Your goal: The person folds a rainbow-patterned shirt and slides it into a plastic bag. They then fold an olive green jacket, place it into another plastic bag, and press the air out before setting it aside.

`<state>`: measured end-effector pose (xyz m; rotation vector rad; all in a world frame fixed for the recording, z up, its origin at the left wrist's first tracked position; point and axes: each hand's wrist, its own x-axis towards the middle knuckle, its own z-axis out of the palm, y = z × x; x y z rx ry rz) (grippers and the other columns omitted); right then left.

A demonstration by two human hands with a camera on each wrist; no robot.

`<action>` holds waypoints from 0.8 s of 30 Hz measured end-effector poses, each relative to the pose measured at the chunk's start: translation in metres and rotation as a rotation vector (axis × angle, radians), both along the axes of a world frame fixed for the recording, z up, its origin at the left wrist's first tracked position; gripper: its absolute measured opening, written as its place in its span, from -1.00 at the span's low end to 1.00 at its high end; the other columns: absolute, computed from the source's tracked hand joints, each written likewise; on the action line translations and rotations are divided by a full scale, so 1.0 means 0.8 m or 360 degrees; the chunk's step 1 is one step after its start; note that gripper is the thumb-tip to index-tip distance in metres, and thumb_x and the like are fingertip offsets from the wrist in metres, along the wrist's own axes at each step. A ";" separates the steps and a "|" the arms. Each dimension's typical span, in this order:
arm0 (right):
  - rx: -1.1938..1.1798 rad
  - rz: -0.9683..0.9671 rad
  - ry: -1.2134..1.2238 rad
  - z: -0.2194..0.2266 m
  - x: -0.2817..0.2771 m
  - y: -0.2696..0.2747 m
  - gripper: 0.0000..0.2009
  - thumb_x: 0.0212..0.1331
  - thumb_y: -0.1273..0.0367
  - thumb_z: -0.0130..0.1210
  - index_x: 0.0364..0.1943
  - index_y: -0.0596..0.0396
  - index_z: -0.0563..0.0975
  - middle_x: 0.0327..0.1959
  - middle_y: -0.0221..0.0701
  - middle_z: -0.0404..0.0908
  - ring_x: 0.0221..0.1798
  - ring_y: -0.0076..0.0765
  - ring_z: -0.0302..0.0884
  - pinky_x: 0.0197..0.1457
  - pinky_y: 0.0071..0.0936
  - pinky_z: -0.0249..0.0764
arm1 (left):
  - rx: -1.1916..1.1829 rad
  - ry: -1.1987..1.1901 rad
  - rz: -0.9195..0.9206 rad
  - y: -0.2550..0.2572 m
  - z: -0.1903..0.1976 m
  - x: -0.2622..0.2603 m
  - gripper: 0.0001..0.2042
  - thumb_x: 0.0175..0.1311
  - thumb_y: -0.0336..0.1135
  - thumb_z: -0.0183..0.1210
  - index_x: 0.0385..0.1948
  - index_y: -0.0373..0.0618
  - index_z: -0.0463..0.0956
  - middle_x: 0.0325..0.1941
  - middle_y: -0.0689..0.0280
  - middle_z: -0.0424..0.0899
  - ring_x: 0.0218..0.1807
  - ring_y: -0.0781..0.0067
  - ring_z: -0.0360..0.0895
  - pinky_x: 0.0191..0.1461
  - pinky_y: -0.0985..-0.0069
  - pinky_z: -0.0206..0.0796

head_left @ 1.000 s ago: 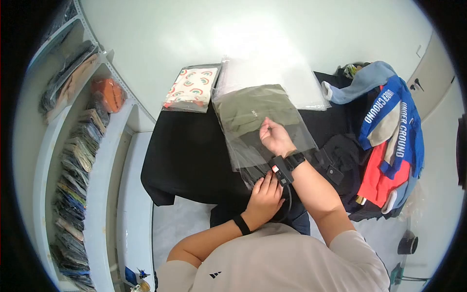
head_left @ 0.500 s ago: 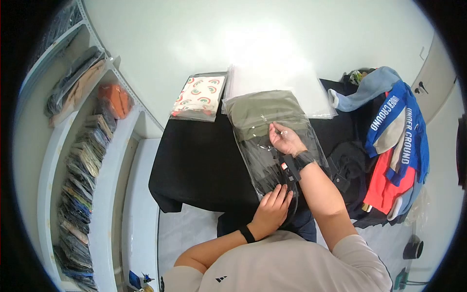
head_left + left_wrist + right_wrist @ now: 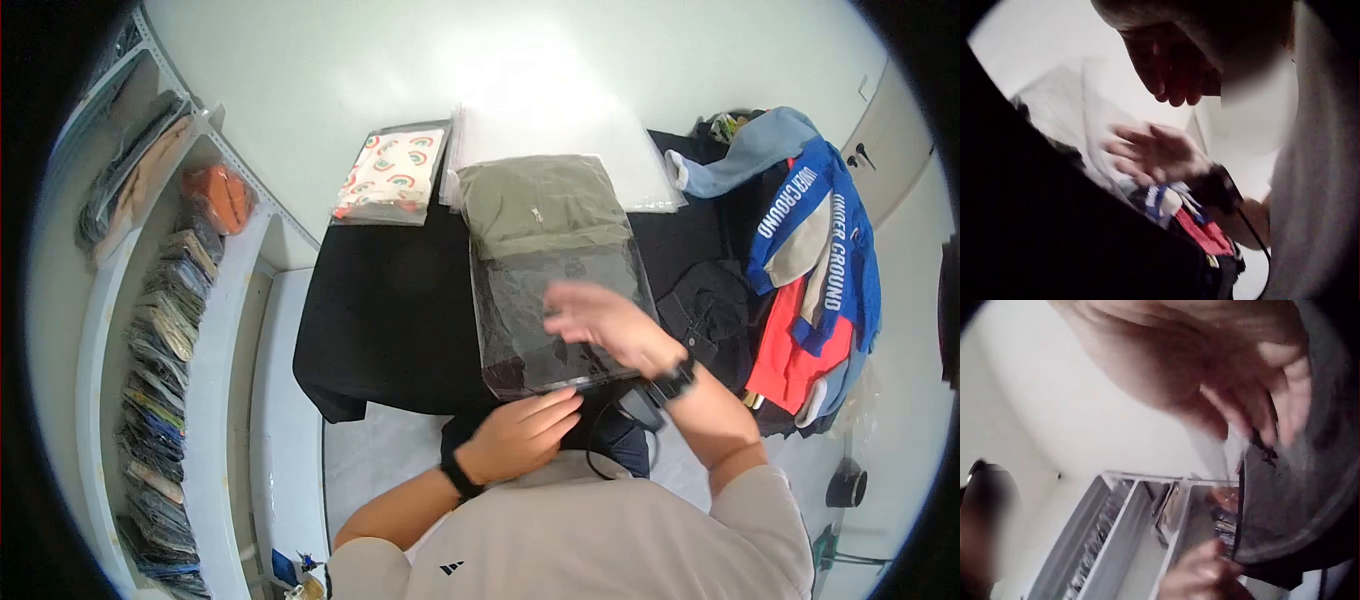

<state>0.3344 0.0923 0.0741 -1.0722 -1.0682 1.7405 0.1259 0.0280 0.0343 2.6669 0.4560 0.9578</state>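
A clear plastic bag (image 3: 560, 300) lies on the table, with a folded olive-green garment (image 3: 540, 205) in its far half. A small white mark shows on the garment. My left hand (image 3: 525, 432) is at the bag's near edge and pinches it with the fingertips; part of that grip is hidden. Above the bag's near half, my right hand (image 3: 605, 325) is blurred, its fingers loosely spread and holding nothing. The right wrist view shows this right hand (image 3: 1235, 375) over the grey-looking bag (image 3: 1297, 506), with the left hand (image 3: 1204, 575) by the bag's edge.
A bagged white garment with rainbow prints (image 3: 392, 170) lies at the back left, beside a stack of clear bags (image 3: 560, 130). Blue, red and pale-blue clothes (image 3: 810, 230) are heaped on the right. Shelves (image 3: 215, 350) of packed garments stand left of the black-covered table (image 3: 390, 310).
The bag has turned straighter and lies flatter. My right hand has lifted from the garment's near edge and drawn back toward the body. The left hand has shifted slightly left along the near edge.
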 end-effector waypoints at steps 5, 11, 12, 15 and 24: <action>0.0132 0.0625 -0.0596 0.123 0.076 -0.061 -0.79 0.24 0.36 0.05 -0.20 0.23 0.58 -0.31 -0.30 0.66 -0.22 -0.50 0.58 -0.11 -0.58 0.45 | -0.0625 -0.0530 0.0948 0.058 0.060 -0.075 -0.82 0.12 -0.39 0.12 -0.24 -0.16 0.54 -0.26 0.26 0.59 -0.30 0.39 0.52 -0.22 0.52 0.37; 0.0133 -0.0599 -0.1169 0.034 0.131 0.044 -0.62 0.22 0.12 0.07 -0.14 0.18 0.49 -0.31 -0.44 0.54 -0.22 -0.56 0.46 -0.16 -0.56 0.38 | -0.1942 -0.0494 0.1068 0.194 0.034 -0.061 -0.56 0.19 0.06 0.15 -0.29 -0.25 0.53 -0.37 0.36 0.57 -0.43 0.53 0.44 -0.31 0.58 0.34; -0.0034 -0.0507 -0.1147 0.019 0.133 0.055 -0.62 0.21 0.08 0.07 -0.16 0.14 0.50 -0.28 -0.45 0.54 -0.21 -0.56 0.45 -0.12 -0.52 0.37 | -0.2004 -0.0387 0.1085 0.208 0.027 -0.053 -0.55 0.20 0.09 0.13 -0.30 -0.23 0.54 -0.40 0.37 0.56 -0.43 0.55 0.44 -0.31 0.59 0.34; -0.0212 -0.0365 -0.0960 -0.016 0.152 0.073 -0.66 0.23 0.10 0.05 -0.22 0.10 0.54 -0.32 -0.48 0.57 -0.29 -0.58 0.45 -0.16 -0.57 0.38 | -0.2140 -0.0298 0.0968 0.220 0.031 -0.042 -0.62 0.24 0.05 0.10 -0.38 -0.14 0.53 -0.47 0.41 0.53 -0.44 0.59 0.43 -0.32 0.61 0.32; -0.0172 -0.0285 -0.0739 -0.012 0.178 -0.004 -0.83 0.19 0.36 0.02 -0.36 0.17 0.58 -0.45 -0.41 0.62 -0.48 -0.61 0.47 -0.45 -0.70 0.32 | -0.2040 -0.0159 0.0866 0.172 0.045 -0.084 -0.79 0.26 -0.23 0.03 -0.52 -0.10 0.48 -0.58 0.41 0.49 -0.48 0.62 0.44 -0.36 0.61 0.25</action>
